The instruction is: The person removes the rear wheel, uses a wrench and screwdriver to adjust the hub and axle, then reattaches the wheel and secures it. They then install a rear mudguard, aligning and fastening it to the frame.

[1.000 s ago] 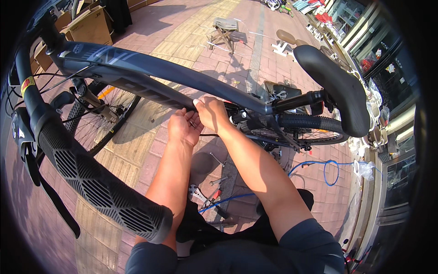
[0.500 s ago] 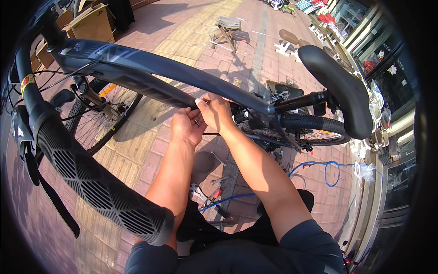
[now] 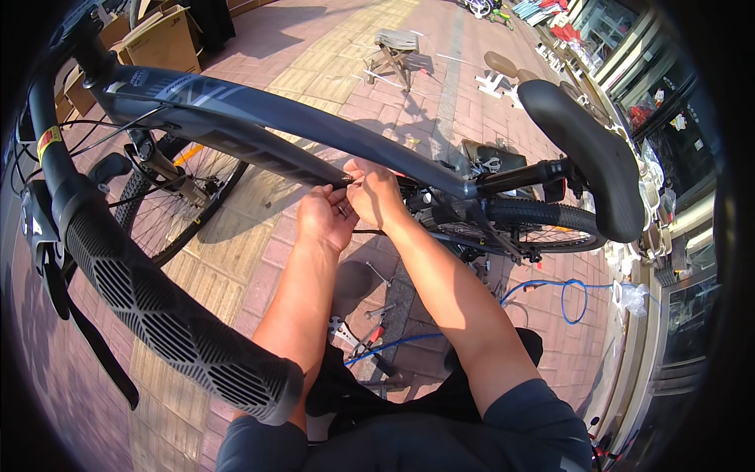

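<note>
A dark grey bicycle frame stretches across in front of me, its black saddle on the right. Both hands meet at the lower end of the down tube. My left hand is turned palm up, its curled fingertips pinched close under the tube. Against them press the bent fingers and thumb of my right hand. Something small and dark shows between the fingertips, too small to name. The cranks are mostly hidden behind my right hand and forearm.
A black ribbed handlebar grip with a brake lever juts in at near left. Hand tools and a blue hose lie on the paving below my arms. A folding stool stands farther off; cardboard boxes are at far left.
My right fingers and thumb have shifted slightly right and bent more, uncovering a small dark bit at the fingertips. My left hand stays nearly in place.
</note>
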`<move>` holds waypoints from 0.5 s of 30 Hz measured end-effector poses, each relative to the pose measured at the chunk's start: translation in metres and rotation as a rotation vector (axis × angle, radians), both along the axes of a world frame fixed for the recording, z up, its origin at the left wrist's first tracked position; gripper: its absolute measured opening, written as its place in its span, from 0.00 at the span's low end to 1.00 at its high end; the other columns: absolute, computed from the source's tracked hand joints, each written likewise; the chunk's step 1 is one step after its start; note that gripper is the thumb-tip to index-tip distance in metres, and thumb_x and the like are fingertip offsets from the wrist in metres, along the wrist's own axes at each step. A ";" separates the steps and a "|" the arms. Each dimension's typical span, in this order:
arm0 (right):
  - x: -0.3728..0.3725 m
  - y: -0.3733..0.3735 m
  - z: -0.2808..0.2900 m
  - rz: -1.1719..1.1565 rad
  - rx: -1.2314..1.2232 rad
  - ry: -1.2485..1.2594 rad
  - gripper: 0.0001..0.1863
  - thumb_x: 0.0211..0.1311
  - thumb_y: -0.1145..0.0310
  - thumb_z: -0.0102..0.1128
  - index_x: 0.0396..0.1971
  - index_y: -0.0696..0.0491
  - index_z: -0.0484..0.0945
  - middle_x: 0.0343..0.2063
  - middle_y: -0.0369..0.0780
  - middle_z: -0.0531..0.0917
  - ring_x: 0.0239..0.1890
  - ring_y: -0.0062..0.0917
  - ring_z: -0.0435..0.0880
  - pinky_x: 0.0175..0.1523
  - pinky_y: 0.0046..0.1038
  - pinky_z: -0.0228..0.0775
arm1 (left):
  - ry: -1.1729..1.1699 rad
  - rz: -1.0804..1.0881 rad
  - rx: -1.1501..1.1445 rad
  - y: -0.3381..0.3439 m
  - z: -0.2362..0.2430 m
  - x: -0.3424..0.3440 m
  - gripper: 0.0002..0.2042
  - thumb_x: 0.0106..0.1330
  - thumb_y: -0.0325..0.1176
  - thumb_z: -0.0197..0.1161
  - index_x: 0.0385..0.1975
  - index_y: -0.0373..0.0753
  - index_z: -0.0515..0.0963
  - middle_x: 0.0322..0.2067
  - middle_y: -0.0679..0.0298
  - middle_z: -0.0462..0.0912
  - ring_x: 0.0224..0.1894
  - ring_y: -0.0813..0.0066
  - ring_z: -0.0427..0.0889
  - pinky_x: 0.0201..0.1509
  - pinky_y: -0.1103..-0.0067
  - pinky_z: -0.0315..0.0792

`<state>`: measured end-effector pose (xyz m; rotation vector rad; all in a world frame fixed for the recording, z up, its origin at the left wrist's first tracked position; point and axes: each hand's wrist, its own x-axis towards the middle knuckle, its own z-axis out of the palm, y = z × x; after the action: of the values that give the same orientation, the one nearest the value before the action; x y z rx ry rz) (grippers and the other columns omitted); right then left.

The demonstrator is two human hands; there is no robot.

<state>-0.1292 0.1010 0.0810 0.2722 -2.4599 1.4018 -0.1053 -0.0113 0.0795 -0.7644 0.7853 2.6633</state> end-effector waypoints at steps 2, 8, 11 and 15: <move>0.000 0.000 0.001 -0.053 0.133 -0.120 0.09 0.63 0.70 0.59 0.37 0.61 0.81 0.34 0.52 0.85 0.40 0.46 0.85 0.48 0.39 0.77 | 0.009 -0.015 -0.016 0.001 0.000 0.000 0.17 0.74 0.37 0.44 0.44 0.29 0.75 0.40 0.53 0.82 0.40 0.63 0.78 0.53 0.65 0.74; 0.003 -0.002 0.004 -0.036 0.107 -0.056 0.11 0.66 0.68 0.60 0.38 0.61 0.81 0.35 0.53 0.85 0.41 0.47 0.85 0.48 0.40 0.77 | -0.008 0.007 -0.004 0.000 0.002 0.000 0.16 0.74 0.37 0.45 0.43 0.30 0.75 0.38 0.54 0.82 0.40 0.64 0.78 0.51 0.66 0.75; 0.003 -0.002 0.005 -0.098 0.174 -0.123 0.09 0.64 0.73 0.60 0.40 0.61 0.81 0.36 0.52 0.85 0.41 0.45 0.86 0.48 0.39 0.77 | 0.000 -0.006 -0.017 0.001 0.002 0.000 0.16 0.74 0.37 0.45 0.43 0.30 0.75 0.38 0.54 0.82 0.39 0.64 0.77 0.51 0.67 0.75; 0.002 -0.001 0.007 -0.007 0.220 -0.089 0.09 0.61 0.77 0.61 0.40 0.62 0.80 0.37 0.52 0.85 0.42 0.43 0.86 0.47 0.38 0.77 | -0.005 -0.007 -0.004 0.001 0.002 0.000 0.16 0.74 0.37 0.45 0.42 0.31 0.76 0.37 0.55 0.82 0.39 0.65 0.77 0.51 0.68 0.75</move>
<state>-0.1270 0.1000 0.0884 0.2524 -2.6885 1.1640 -0.1056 -0.0101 0.0820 -0.7669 0.7913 2.6535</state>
